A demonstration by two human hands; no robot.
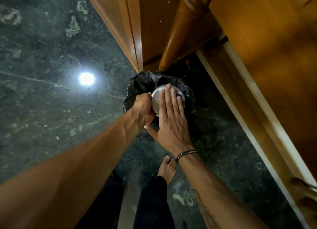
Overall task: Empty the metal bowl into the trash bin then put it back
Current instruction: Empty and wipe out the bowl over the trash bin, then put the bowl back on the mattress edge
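Observation:
The metal bowl is turned upside down over the trash bin, which is lined with a black plastic bag. My left hand grips the bowl's rim on its left side. My right hand lies flat with fingers together on the bowl's upturned bottom. The bowl's inside and its contents are hidden. The bin stands on the floor beside the corner of wooden furniture.
Wooden furniture rises on the right, with a turned leg and a panel just behind the bin. The dark green marble floor spreads to the left, showing a bright lamp reflection. My bare foot stands below the bin.

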